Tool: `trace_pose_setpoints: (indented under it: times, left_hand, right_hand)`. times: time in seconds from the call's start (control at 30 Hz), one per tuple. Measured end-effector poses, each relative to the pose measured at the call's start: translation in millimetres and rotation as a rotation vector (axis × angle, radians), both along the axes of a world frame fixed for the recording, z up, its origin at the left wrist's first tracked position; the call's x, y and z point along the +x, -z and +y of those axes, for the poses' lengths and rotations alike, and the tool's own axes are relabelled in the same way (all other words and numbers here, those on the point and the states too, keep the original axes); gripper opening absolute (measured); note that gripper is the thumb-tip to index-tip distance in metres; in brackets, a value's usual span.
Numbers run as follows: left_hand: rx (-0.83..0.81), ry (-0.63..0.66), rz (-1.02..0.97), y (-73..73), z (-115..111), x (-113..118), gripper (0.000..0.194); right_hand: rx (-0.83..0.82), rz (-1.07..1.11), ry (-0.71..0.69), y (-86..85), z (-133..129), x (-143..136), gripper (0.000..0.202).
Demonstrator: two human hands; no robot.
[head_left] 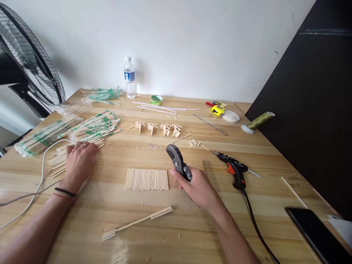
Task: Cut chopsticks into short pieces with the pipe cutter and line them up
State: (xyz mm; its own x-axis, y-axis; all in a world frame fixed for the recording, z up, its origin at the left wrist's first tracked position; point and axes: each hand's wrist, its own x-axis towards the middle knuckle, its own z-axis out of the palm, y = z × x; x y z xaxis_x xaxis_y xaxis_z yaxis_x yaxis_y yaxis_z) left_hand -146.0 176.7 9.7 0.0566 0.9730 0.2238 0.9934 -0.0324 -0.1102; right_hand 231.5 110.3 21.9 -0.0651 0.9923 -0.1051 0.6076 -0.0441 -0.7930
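My left hand (80, 161) lies over a pile of bare wooden chopsticks (58, 164) at the left, fingers bent down onto them; the fingertips are hidden. Held up in my right hand (202, 187) is a pair of dark grey pruning shears (176, 158), blade end pointing up and away. Left of the shears, short cut sticks lie side by side as a flat mat (147, 179). Nearer to me is a long stick piece (134, 222) with short sticks attached at both ends. Beyond the mat stand several small stick assemblies (152, 127).
Wrapped chopsticks (95, 124) and white cables (43, 165) lie at left, by a fan (35, 55). A water bottle (129, 79) stands at the back. Rightward are a ruler (211, 176), a glue gun (233, 167), a tape measure (217, 110), a thread spool (258, 122) and a phone (316, 233).
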Motion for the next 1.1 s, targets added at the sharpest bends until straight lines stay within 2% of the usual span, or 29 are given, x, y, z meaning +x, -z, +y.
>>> trace_pose_setpoints:
  times: [0.17,0.37,0.53,0.63,0.67,0.73,0.8,0.83,0.9,0.97,1.03,1.1]
  left_hand:
    - [0.009,0.012,0.030,1.7,0,0,0.033]
    - [-0.044,0.049,0.041,-4.8,16,-1,0.026]
    - [-0.036,0.049,-0.029,-23.0,22,8,0.018]
    - [0.020,0.085,-0.120,-41.0,7,36,0.019]
    - [0.040,0.136,-0.180,-47.6,-2,49,0.019]
    - [0.071,0.346,-0.555,-59.4,-25,82,0.015]
    - [-0.115,0.500,-0.864,-66.2,-50,115,0.014]
    - [-0.232,0.528,-0.991,-66.9,-60,130,0.012]
    - [-0.435,0.517,-1.226,-63.7,-76,152,0.013]
    - [-0.581,0.484,-1.402,-57.1,-82,163,0.018]
    - [-0.647,0.458,-1.472,-51.3,-81,164,0.024]
    - [-0.647,0.447,-1.434,-48.5,-76,159,0.027]
  right_hand:
    - [0.033,0.032,0.051,7.3,3,2,0.050]
    - [0.045,0.054,0.049,3.5,2,1,0.050]
    - [0.017,0.103,0.051,1.1,0,1,0.050]
    - [-0.002,0.257,0.037,-1.2,-2,0,0.049]
    - [-0.015,0.339,0.018,-2.7,-3,-1,0.048]
    - [-0.039,0.509,-0.028,-6.5,-6,-6,0.047]
    - [-0.042,0.643,-0.057,-10.5,-11,-12,0.045]
    - [-0.032,0.695,-0.058,-12.1,-12,-16,0.042]
    - [-0.008,0.771,-0.050,-14.3,-15,-21,0.036]
    - [0.010,0.803,-0.052,-15.1,-16,-24,0.032]
    - [0.023,0.791,-0.067,-14.8,-15,-24,0.033]
    - [0.025,0.777,-0.065,-14.2,-13,-20,0.033]
